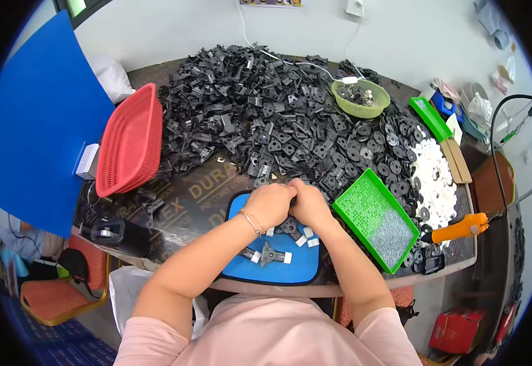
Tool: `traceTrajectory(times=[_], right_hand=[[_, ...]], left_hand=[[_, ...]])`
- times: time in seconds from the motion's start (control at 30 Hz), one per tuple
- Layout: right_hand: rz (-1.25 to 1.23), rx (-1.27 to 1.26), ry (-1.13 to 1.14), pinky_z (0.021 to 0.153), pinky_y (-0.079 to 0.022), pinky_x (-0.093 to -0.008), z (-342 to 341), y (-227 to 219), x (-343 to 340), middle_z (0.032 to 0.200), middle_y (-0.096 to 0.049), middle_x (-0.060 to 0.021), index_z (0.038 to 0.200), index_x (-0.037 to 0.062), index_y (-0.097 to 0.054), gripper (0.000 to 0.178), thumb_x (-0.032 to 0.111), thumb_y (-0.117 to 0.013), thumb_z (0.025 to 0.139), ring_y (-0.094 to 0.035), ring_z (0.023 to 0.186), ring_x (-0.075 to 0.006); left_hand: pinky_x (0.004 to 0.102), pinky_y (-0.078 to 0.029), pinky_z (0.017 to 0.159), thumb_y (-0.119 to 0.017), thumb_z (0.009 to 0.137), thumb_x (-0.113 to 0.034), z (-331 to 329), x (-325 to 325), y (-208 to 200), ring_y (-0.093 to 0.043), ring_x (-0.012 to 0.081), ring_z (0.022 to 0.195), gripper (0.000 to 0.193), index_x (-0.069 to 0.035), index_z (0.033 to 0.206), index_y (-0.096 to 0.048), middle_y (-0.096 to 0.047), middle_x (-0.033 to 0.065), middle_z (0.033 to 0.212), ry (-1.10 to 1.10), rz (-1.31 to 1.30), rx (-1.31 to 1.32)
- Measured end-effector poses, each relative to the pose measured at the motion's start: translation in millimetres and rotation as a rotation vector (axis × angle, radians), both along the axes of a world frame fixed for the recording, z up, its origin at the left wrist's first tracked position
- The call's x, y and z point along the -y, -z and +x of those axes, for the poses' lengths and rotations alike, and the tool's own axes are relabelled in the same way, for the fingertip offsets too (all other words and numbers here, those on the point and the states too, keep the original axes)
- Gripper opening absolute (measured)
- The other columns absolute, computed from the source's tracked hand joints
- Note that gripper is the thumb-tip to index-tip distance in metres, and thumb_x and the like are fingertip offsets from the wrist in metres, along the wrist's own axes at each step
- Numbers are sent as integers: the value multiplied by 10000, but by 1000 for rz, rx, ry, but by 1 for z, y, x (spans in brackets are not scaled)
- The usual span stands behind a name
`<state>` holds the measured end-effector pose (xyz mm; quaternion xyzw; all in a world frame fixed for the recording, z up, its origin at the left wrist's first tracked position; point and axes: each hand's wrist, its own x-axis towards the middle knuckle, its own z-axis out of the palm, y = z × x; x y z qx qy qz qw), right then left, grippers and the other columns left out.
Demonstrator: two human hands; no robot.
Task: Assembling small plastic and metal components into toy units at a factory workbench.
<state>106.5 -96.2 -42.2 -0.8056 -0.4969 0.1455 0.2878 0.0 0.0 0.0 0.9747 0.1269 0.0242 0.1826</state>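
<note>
My left hand (270, 204), with a bracelet at the wrist, and my right hand (310, 205) meet above the far edge of a blue mat (302, 265). Both have their fingers closed and pressed close together. A bit of something dark shows between them, but the fingers hide what it is. Just below the hands lies a black plastic part (289, 227) beside small white pieces (308, 232). Nearer to me on the mat rests a grey-black part with a white end (274, 255), touched by neither hand.
A big heap of black plastic parts (247, 104) covers the back. At right stand a green tray (366, 235) of small metal pieces, white pieces (433, 189) and an orange-handled power screwdriver (461, 229). Red baskets (150, 140) and a tape dispenser (110, 235) are left; an olive bowl (363, 111) sits behind.
</note>
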Motion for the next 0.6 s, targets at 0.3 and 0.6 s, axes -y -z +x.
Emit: traceTrajectory(times=[0.3,0.6], right_hand=[[9,-145,-24,752,-500,-412,1,-21,15,904,-657,-176,1035,39,-553,392,6,-686,667,-634,840,-343],[-89,149,-48,820,-490,-400,5,-29,38,946,-646,-114,935,72,-664,195,82,-629,743,-600,949,-297]], left_hand=[[440,-520,721,-542,762,-39,0,6,3,-642,338,827,228,-95,969,-619,-660,157,842,-10,48,11],[360,-508,741,-682,745,-146,-1,-47,12,-648,285,810,236,-80,967,-640,-667,127,874,12,-305,-11]])
